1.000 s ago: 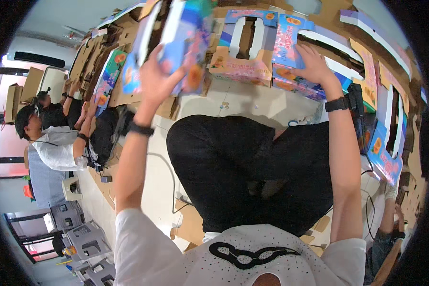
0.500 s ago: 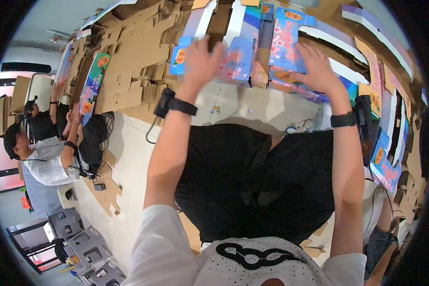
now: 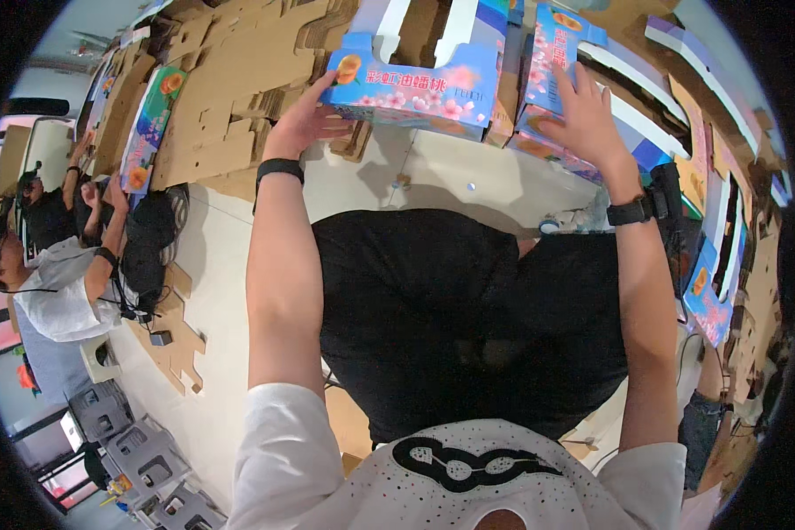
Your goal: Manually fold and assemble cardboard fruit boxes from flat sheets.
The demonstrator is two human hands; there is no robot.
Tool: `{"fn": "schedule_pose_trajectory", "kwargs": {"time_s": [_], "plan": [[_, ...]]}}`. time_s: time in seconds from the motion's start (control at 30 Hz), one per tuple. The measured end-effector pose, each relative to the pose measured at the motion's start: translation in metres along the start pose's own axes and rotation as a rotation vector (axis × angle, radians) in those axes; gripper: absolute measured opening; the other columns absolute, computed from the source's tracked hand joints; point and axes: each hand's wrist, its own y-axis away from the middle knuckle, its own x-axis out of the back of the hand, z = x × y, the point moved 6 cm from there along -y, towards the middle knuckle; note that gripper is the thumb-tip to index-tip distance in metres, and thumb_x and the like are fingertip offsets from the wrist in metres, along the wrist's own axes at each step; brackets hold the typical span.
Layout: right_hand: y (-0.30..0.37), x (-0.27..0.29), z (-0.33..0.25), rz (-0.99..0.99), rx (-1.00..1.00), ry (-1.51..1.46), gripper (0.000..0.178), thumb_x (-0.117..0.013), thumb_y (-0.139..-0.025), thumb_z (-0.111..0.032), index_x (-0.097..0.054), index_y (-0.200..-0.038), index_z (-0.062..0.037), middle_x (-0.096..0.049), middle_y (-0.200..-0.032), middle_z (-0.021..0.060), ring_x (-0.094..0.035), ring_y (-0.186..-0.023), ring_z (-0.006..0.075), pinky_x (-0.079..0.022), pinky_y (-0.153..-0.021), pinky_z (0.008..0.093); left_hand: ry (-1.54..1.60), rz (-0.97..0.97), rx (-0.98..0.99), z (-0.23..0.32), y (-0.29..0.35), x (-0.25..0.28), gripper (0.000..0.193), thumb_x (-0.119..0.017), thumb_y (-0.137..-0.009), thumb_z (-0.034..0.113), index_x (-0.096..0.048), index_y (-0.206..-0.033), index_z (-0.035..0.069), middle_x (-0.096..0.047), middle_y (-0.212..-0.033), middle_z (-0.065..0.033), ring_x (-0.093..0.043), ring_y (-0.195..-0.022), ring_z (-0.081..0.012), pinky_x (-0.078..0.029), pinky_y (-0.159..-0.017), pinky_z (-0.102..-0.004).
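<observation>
A blue cardboard fruit box (image 3: pixel 415 88) with peach and blossom prints stands in front of me, its top partly uncovered between white flaps. Beside its left front corner is my left hand (image 3: pixel 302 124), one finger up against the box's end and the others stretched out below it. My right hand (image 3: pixel 583 124) rests with spread fingers on a second blue printed box (image 3: pixel 539 84) to the right. Neither hand is closed around anything. Brown cardboard shows in the narrow gap between the two boxes.
Flat brown cardboard sheets (image 3: pixel 230 97) are stacked at the left. More printed boxes (image 3: pixel 714 287) stand at the right. Two people sit at the far left, one with hands at a green and blue box (image 3: pixel 150 132). Grey plastic stools (image 3: pixel 146 455) stand at lower left.
My left hand has moved left and down, from over the front box's panel to its left end. That box's front now shows in full. My right hand stays on the right box.
</observation>
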Motion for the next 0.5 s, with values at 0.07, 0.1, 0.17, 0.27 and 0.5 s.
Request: {"fn": "schedule_pose_trajectory", "kwargs": {"time_s": [0.07, 0.1, 0.17, 0.27, 0.5], "plan": [[-0.002, 0.001, -0.004, 0.015, 0.023, 0.005, 0.091, -0.077, -0.078, -0.043, -0.035, -0.15, -0.0076, -0.038, -0.146, 0.0291, -0.04, -0.135, 0.0454, -0.032, -0.108, 0.0631, 0.018, 0.019, -0.044, 0.002, -0.008, 0.006, 0.076, -0.06, -0.088, 0.066, -0.051, -0.138, 0.01, -0.059, -0.124, -0.0152, -0.059, -0.109, -0.0334, -0.045, -0.1, -0.059], [-0.002, -0.001, -0.002, 0.01, 0.021, 0.009, 0.091, -0.077, -0.078, -0.043, -0.035, -0.15, -0.0076, -0.038, -0.146, 0.0291, -0.04, -0.135, 0.0454, -0.032, -0.108, 0.0631, -0.009, 0.0, -0.075, 0.006, -0.011, 0.003, 0.078, -0.062, -0.086, 0.066, -0.051, -0.139, 0.011, -0.059, -0.126, -0.0152, -0.058, -0.114, -0.0337, -0.043, -0.101, -0.0585], [-0.003, -0.002, -0.001, 0.05, 0.069, -0.065, 0.089, -0.077, -0.078, -0.041, -0.036, -0.15, -0.0092, -0.039, -0.144, 0.0282, -0.042, -0.133, 0.0451, -0.034, -0.107, 0.0609, -0.037, -0.024, -0.102, 0.01, -0.016, -0.002, 0.08, -0.064, -0.084, 0.066, -0.051, -0.14, 0.012, -0.059, -0.129, -0.0151, -0.057, -0.118, -0.034, -0.04, -0.103, -0.058], [0.001, -0.002, 0.004, 0.053, 0.06, -0.043, 0.087, -0.076, -0.079, -0.041, -0.036, -0.15, -0.0107, -0.039, -0.144, 0.0276, -0.042, -0.133, 0.0445, -0.035, -0.108, 0.0592, 0.191, -0.015, -0.255, 0.037, -0.016, -0.017, 0.06, -0.064, -0.091, 0.05, -0.052, -0.135, 0.011, -0.06, -0.127, -0.0118, -0.058, -0.116, -0.029, -0.051, -0.093, -0.0441], [-0.001, -0.004, 0.006, -0.002, 0.041, -0.065, 0.086, -0.076, -0.08, -0.041, -0.036, -0.15, -0.0116, -0.039, -0.146, 0.0273, -0.042, -0.134, 0.044, -0.035, -0.107, 0.0608, -0.047, 0.043, -0.191, 0.044, -0.019, -0.029, 0.068, -0.068, -0.086, 0.059, -0.055, -0.132, 0.01, -0.06, -0.124, -0.0099, -0.059, -0.107, -0.025, -0.048, -0.095, -0.043]]}}
